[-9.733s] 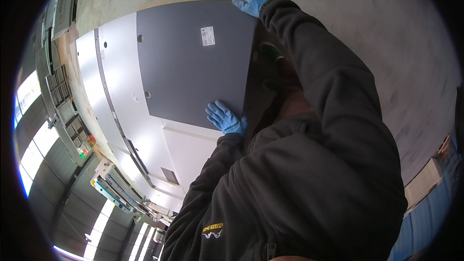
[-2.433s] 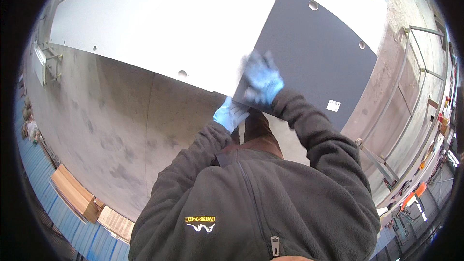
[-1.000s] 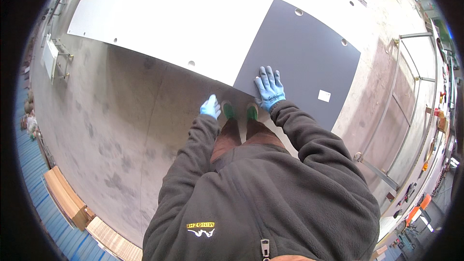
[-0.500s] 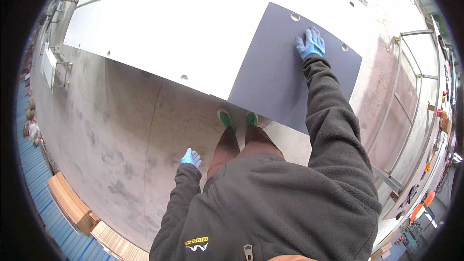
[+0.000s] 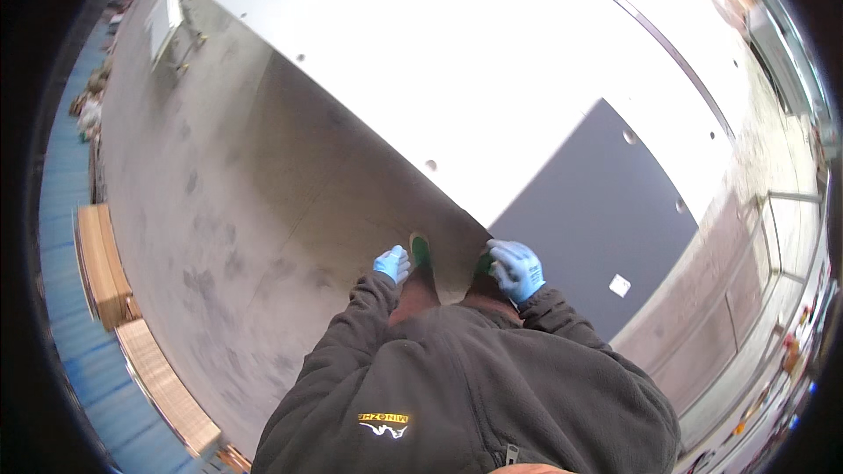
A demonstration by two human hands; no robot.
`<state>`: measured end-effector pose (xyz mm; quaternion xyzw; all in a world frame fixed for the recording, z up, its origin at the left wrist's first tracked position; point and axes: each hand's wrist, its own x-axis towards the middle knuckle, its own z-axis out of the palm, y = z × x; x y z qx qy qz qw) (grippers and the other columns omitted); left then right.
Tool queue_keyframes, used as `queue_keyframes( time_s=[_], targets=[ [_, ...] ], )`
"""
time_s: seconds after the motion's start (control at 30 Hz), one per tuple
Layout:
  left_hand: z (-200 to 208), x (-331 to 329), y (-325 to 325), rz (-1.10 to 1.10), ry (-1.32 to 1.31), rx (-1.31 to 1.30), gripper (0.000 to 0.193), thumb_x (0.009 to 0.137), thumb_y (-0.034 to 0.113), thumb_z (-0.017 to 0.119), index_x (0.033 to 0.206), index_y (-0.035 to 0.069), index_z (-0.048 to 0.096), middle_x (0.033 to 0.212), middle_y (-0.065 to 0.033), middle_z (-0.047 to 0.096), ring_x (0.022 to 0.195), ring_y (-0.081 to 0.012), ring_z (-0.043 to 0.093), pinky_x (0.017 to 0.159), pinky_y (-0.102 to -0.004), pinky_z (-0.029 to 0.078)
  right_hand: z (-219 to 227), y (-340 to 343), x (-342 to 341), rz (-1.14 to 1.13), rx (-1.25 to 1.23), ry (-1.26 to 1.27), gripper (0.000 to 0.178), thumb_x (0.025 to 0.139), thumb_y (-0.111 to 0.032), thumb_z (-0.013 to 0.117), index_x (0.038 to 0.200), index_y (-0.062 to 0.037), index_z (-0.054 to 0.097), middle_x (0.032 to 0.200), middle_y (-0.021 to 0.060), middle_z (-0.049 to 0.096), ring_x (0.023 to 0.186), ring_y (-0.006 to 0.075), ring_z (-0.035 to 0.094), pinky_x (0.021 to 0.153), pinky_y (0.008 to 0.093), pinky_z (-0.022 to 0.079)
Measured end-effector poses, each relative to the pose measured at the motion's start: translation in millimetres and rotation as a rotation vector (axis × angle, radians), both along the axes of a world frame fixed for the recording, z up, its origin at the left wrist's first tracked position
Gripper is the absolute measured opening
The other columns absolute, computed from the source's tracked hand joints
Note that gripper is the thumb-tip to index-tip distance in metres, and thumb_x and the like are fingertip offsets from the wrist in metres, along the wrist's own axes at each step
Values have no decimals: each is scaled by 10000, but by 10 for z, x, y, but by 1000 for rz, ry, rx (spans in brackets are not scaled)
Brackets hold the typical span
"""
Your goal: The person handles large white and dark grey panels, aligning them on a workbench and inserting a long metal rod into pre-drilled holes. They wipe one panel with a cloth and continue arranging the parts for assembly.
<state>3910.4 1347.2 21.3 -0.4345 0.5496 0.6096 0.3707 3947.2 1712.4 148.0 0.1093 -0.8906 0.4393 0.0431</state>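
My right hand [image 5: 518, 271], in a blue glove, is beside the near left corner of a dark grey flat panel [image 5: 587, 202]. Its fingers are half bent and a little apart, with nothing seen in them. The panel lies on a large white board [image 5: 421, 70] and has two round holes near its far edge. A small white label [image 5: 620, 285] sits near its right side. My left hand [image 5: 392, 264], gloved too, hangs in front of my body over the floor. Its fingers are curled together, and nothing shows in them.
Grey concrete floor [image 5: 237, 211] spreads to the left, with my green shoes [image 5: 420, 250] below the board's edge. A metal rack frame [image 5: 773, 237] stands at the right. Wooden stacks [image 5: 105, 254] lie at the lower left, and a small white stand [image 5: 165, 22] is at the upper left.
My right hand has left the grey panel's surface and come back toward my body. My left hand is slightly farther right and higher. The view has turned, and the white label now shows.
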Motion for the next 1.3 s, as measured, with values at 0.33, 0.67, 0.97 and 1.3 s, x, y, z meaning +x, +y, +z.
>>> queue_keyframes(
  time_s=[0.33,0.67,0.97,1.3],
  targets=[
    [-147,-297,-1806,155,66,-47,471,1015,460,589,1223,41,638,1191,-99,673,1070,-277,643,902,-458,512,44,-1538,-1591,358,93,13,190,856,-100,683,1040,-55,695,1125,135,737,1009,344,700,901,440,558],
    [-16,-1896,-4176,289,157,-72,506,1010,459,602,1296,42,614,1298,-134,651,1187,-321,627,995,-483,495,63,-3732,-2860,702,240,-217,176,856,-121,682,1023,-79,718,1032,128,728,972,366,684,832,462,559],
    [415,-4423,-4994,267,417,47,526,954,414,690,1325,47,623,1290,-119,673,1168,-271,655,1011,-435,498,-343,-5179,-4828,728,249,-199,86,873,-184,646,862,-100,655,836,129,671,808,406,651,701,515,522],
    [-433,-5635,-7860,512,141,-141,314,987,433,614,1052,126,619,960,-31,625,842,-226,606,717,-409,475,-475,-7307,-7886,921,449,-156,152,845,-214,638,893,-120,747,883,144,733,845,379,708,735,480,556]
  ],
)
